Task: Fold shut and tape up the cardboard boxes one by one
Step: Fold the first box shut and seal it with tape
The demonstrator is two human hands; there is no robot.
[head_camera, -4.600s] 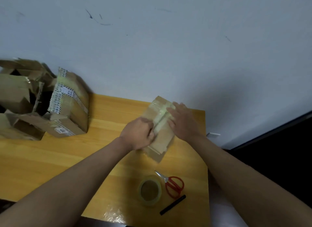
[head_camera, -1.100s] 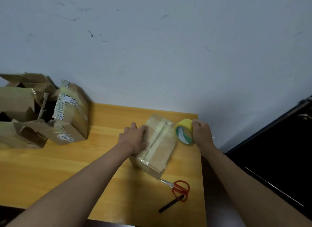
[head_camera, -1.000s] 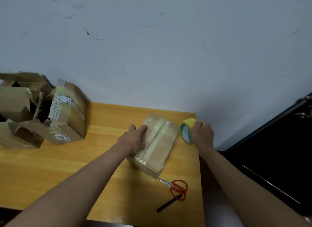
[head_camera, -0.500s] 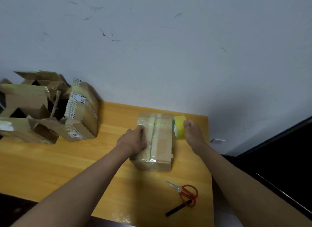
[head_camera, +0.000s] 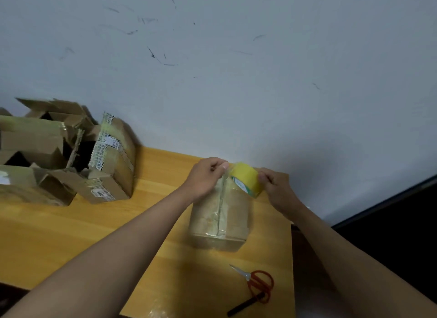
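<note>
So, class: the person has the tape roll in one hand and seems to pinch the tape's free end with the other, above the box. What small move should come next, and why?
Probably draw the tape out and press its end onto the far edge of the box. The left hand appears to pinch the end, the right hand grips the tape roll, both above that edge.

Wooden table (head_camera: 71, 235), scuffed white wall (head_camera: 236, 81), black marker (head_camera: 244, 306)
</note>
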